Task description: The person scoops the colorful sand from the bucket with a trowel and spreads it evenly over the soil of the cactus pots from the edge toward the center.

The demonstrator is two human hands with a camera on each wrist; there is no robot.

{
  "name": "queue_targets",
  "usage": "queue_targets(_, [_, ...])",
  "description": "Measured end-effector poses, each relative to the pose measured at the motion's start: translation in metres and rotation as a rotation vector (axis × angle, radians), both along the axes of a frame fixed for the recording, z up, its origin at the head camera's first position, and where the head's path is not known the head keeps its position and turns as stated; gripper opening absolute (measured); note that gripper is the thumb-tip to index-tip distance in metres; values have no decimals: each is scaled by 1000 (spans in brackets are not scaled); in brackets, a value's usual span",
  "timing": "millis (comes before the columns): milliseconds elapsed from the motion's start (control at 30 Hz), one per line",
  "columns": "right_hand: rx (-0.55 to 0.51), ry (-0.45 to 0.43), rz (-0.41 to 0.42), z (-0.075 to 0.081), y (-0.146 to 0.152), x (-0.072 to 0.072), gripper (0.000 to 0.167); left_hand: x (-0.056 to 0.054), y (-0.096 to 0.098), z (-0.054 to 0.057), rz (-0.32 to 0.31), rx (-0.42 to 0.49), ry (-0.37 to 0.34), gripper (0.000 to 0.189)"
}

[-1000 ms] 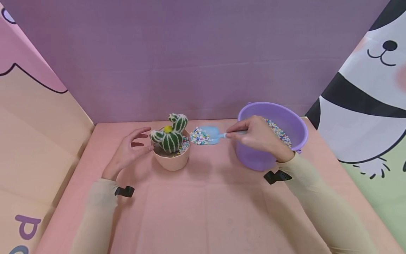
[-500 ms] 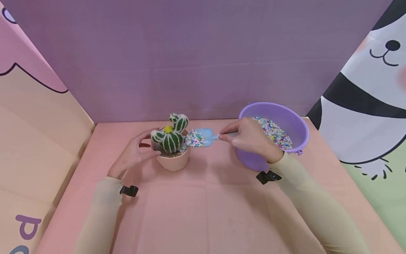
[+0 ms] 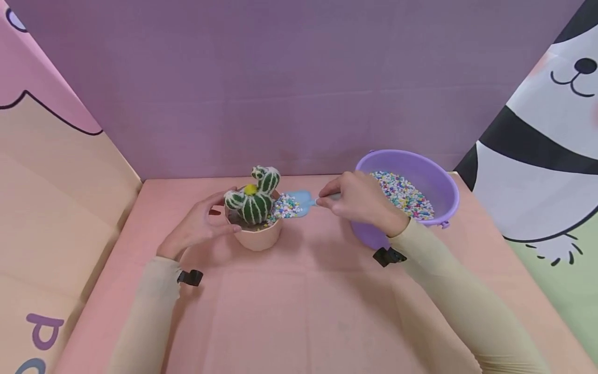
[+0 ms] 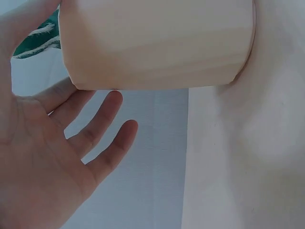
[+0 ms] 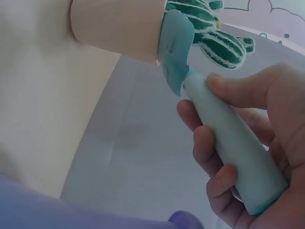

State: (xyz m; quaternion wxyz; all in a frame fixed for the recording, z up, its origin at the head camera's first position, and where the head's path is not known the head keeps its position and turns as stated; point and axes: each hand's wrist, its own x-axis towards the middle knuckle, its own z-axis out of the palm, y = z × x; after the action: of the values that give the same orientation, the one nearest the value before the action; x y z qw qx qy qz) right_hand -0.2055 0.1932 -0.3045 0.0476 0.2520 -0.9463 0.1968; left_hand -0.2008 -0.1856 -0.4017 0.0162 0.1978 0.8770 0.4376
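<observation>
A green-and-white striped toy cactus (image 3: 257, 209) with a yellow flower sits in a pale pink flowerpot (image 3: 258, 240), among dark fill and some coloured pellets. My left hand (image 3: 198, 223) holds the pot's left side, thumb at the front rim and fingers reaching behind; in the left wrist view the lower fingers (image 4: 112, 150) spread clear of it. My right hand (image 3: 363, 200) grips the handle (image 5: 233, 143) of a light blue scoop (image 3: 304, 197). Small multicoloured pellets (image 3: 287, 208) lie in the scoop's blade, whose tip overlaps the pot's right rim.
Right of the pot stands a purple bucket (image 3: 436, 182) partly filled with pellets (image 3: 404, 192), behind my right hand and forearm. Pink cloth covers the table (image 3: 280, 311). A purple backdrop (image 3: 299, 88) rises along the back, with printed panels at both sides.
My right hand has moved left with the loaded scoop, bringing its tip over the pot's right rim. My left hand has moved right from beside the pot to holding it.
</observation>
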Motion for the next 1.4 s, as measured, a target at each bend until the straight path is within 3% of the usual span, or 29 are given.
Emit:
queue_targets(333, [25, 3, -2, 6, -4, 1, 15, 4, 4, 2, 44, -34, 16, 95])
queue_targets(900, [56, 52, 15, 9, -5, 1, 13, 11, 17, 7, 114, -166, 139, 98])
queue_targets(1267, [60, 39, 20, 10, -4, 2, 12, 3, 18, 5, -36, -27, 33, 105])
queue_targets(1400, [58, 31, 25, 9, -4, 2, 13, 2, 18, 4, -48, -8, 17, 106])
